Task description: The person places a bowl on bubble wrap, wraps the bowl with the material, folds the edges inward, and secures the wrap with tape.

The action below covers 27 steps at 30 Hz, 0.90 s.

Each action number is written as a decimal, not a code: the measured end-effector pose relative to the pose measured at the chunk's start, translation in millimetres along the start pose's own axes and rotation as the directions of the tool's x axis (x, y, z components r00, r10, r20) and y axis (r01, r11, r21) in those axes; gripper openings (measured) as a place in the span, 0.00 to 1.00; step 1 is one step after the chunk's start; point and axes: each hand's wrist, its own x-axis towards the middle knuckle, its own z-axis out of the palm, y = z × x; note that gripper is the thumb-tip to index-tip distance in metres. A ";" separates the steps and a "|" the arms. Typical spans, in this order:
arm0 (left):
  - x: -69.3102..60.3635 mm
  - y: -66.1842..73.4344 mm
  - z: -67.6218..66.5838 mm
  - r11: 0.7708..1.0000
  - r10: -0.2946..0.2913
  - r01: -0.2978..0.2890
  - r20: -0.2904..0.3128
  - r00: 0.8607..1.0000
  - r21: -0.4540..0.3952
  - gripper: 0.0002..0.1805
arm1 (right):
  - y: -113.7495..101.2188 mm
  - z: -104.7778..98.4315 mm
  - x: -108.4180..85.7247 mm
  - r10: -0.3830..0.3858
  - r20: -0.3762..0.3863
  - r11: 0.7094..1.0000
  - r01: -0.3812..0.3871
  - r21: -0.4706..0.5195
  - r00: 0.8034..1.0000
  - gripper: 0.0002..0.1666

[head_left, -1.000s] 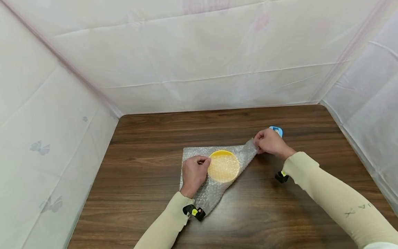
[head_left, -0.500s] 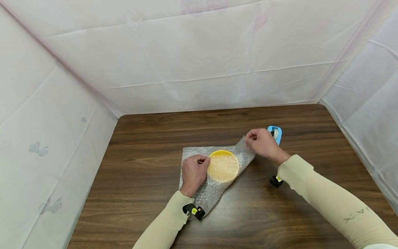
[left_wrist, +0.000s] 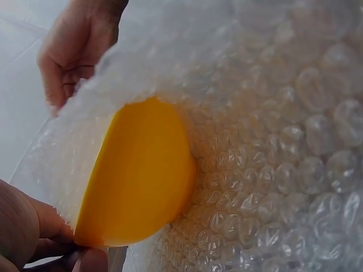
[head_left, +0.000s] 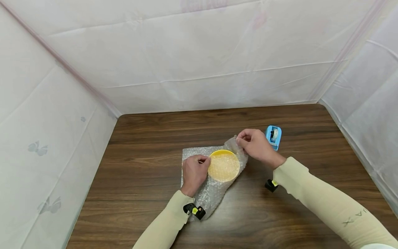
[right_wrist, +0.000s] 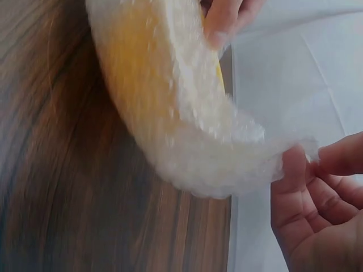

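A yellow bowl (head_left: 221, 152) sits on a sheet of bubble wrap (head_left: 209, 195), part of which is folded over its opening. At the bowl's left rim, my left hand (head_left: 195, 174) pinches the edge between thumb and fingers, with the folded wrap there. In the left wrist view the bowl's yellow inside (left_wrist: 142, 175) shows beneath the wrap. My right hand (head_left: 256, 146) pinches a corner of the wrap between thumb and index finger at the bowl's upper right. That corner is lifted, and the right wrist view shows the wrap (right_wrist: 210, 170) curving up round the bowl's side.
A blue tape dispenser (head_left: 274, 137) with a roll in it stands just beyond my right hand. The brown wooden table (head_left: 140, 159) is enclosed by white sheet walls (head_left: 192, 52) at the back and both sides.
My right hand has moved left toward the bowl, bringing the wrap's corner with it. More of the tape dispenser shows. My left hand stays at the bowl's rim.
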 end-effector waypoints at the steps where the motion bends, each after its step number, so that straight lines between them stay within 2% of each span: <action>1: -0.1 0.0 0.2 1.000 0.002 -0.002 -0.001 1.000 0.000 0.06 | -1.2 1.7 -0.4 -0.007 0.000 1.000 0.007 0.012 1.000 0.08; 11: -1.0 0.9 3.4 1.000 0.007 -0.007 0.005 1.000 -0.011 0.06 | -8.2 17.9 -4.7 -0.031 0.027 0.990 0.027 0.142 0.999 0.08; 18: -1.4 3.3 4.9 1.000 0.005 -0.005 0.013 1.000 -0.010 0.06 | -7.6 30.3 -9.4 -0.056 0.053 0.987 0.047 0.154 0.997 0.07; 22: -0.8 4.1 5.4 1.000 0.007 -0.007 0.010 1.000 -0.006 0.06 | -3.7 43.4 -10.7 -0.121 0.026 0.990 0.119 0.081 0.992 0.05; 27: -0.3 4.4 7.2 1.000 0.026 -0.026 0.001 1.000 0.011 0.06 | -2.5 60.4 -13.5 -0.235 -0.041 0.964 0.228 -0.134 0.971 0.05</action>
